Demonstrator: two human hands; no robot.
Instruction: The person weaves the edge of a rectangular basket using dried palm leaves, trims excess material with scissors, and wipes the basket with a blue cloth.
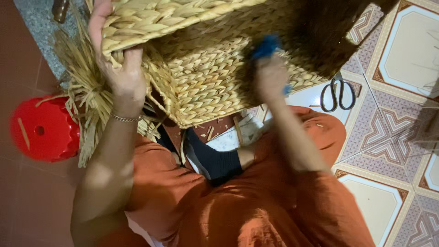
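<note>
Patterned tile floor; left hand grips woven basket rim, right hand clutches blue tool.

The left hand grips the woven straw basket, fingers curled over its braided rim. The right hand presses a blue tool against the basket's side. Black scissors lie on the tiled floor right of those fingers; a red stool sits below-left of the left-hand fingers.

I wear loose orange clothes of a soft, lightly creased cloth that covers my lap and both legs. My arms are bare from the elbow down to each hand. A thin silver chain bracelet circles my left wrist, just under my left hand. On one foot I have a dark navy sock. My right hand carries no jewellery.
</note>
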